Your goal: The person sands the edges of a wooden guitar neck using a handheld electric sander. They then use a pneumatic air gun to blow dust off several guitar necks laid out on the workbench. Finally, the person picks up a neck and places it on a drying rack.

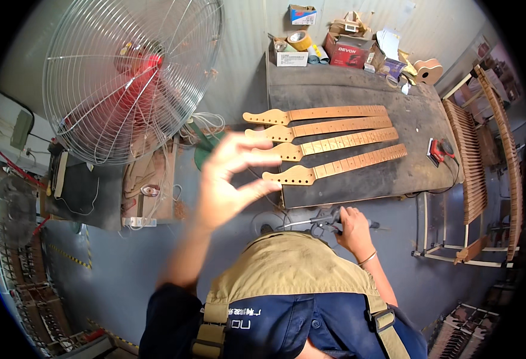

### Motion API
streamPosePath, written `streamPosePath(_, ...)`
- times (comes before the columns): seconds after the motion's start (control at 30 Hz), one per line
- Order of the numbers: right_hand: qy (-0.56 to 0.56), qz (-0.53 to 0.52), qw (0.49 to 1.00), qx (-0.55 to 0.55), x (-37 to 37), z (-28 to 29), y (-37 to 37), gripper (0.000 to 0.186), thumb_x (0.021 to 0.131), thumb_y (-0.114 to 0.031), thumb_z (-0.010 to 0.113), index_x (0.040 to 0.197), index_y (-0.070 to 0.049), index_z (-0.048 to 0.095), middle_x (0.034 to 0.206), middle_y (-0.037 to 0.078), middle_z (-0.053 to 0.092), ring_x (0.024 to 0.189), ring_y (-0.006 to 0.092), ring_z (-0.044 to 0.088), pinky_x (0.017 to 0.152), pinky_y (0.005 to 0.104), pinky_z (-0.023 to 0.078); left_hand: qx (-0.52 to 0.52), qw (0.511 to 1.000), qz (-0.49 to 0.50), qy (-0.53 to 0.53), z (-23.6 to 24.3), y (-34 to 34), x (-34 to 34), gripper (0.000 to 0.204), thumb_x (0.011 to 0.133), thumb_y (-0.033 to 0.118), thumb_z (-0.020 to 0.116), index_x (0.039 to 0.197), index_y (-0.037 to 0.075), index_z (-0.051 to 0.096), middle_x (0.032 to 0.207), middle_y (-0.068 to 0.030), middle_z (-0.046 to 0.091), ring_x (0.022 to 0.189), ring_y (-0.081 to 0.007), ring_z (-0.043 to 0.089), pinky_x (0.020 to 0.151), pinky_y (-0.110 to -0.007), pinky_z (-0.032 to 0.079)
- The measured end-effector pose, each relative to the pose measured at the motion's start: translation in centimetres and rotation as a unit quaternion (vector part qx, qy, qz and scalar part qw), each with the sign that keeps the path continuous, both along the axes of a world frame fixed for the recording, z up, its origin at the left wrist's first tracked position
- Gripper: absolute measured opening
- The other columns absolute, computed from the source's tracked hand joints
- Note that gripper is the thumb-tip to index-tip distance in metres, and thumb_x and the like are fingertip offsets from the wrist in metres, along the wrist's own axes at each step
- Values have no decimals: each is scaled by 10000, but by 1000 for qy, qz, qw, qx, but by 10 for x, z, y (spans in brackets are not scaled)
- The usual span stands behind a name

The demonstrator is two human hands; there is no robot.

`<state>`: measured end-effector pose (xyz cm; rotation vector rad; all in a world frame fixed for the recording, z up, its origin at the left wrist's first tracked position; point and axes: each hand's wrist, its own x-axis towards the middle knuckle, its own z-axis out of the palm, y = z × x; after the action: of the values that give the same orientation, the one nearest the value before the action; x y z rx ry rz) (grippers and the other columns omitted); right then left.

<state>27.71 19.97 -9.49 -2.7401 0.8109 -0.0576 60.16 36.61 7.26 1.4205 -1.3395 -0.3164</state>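
Several guitar necks (361, 157) of pale wood lie side by side on the dark workbench, headstocks to the left, fretted faces up. My left hand (230, 179) is raised over the headstock end, thumb and fingers apart. Its fingertips overlap the nearer headstocks (288, 176) in view; whether they touch, I cannot tell. Low in front of my body, my right hand (354, 230) is closed round a dark hand tool (325, 224) with a slim metal rod pointing left. The hand hides part of the tool.
A large wire-cage fan (134, 78) stands at the left. Boxes (349, 51) and tape line the back of the workbench (418, 122). A red sander (437, 152) with a cord sits on its right side. A rack of wooden necks (466, 161) stands beyond.
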Motion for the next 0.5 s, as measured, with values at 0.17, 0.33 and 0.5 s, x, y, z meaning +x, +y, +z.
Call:
streamPosePath(0.17, -27, 0, 1000, 16, 9, -4, 39, 448, 669, -147, 880, 989, -33, 587, 913, 144, 605, 899, 360, 610, 778, 468, 500, -337, 915, 45, -219, 136, 22, 26, 523, 669, 244, 985, 1118, 42, 810, 1274, -130, 701, 1311, -320, 607, 1135, -469, 476)
streamPosePath(0.33, -47, -27, 998, 18, 6, -12, 46, 437, 686, -151, 877, 990, -30, 588, 912, 142, 600, 893, 356, 607, 774, 464, 494, -331, 899, -91, -270, 161, -2, 5, 510, 684, 247, 975, 1120, 41, 810, 1267, -131, 706, 1300, -317, 614, 1130, -467, 481)
streamPosePath(0.5, -40, -10, 999, 19, 14, -15, 37, 400, 697, -137, 843, 989, -36, 588, 923, 144, 611, 914, 361, 620, 792, 469, 499, -236, 912, -143, -303, 155, -22, -13, 497, 699, 250, 965, 1122, 41, 809, 1259, -133, 710, 1290, -314, 620, 1125, -465, 486)
